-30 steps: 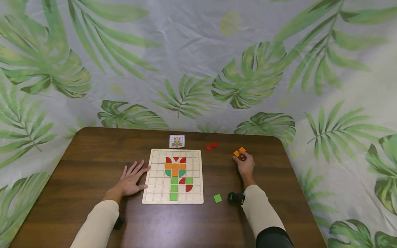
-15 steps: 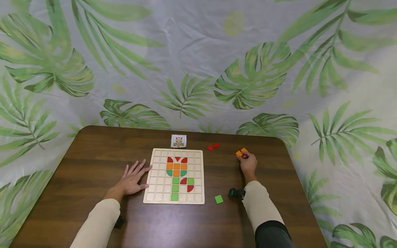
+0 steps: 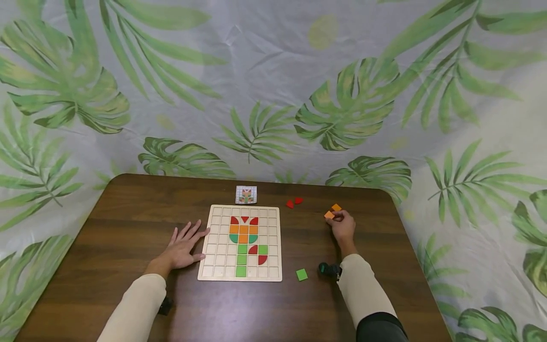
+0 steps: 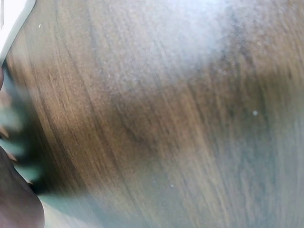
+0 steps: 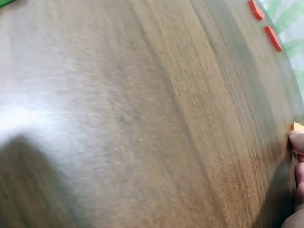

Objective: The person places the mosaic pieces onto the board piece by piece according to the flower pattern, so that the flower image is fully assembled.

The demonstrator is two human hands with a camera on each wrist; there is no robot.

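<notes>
On the dark wooden surface [image 3: 128,228], the grid board [image 3: 240,242] sits centre with a partly built flower of red, orange and green tiles. Left hand [image 3: 181,247] lies flat, fingers straight and spread, holding nothing, fingertips touching the board's left edge. Right hand [image 3: 342,225] is well right of the board, its grip curled, fingertips pinching the nearer orange tile [image 3: 329,214]; the second orange tile [image 3: 336,207] sits just beyond it, apart from the fingers. From the grip, the board lies to the left and slightly nearer the person, so the right hand is the one on the tile. Loose green tile [image 3: 301,274] lies near the board's near right corner, two red pieces [image 3: 294,202] lie past its far right corner, and a small pattern card [image 3: 246,194] sits just behind it.
</notes>
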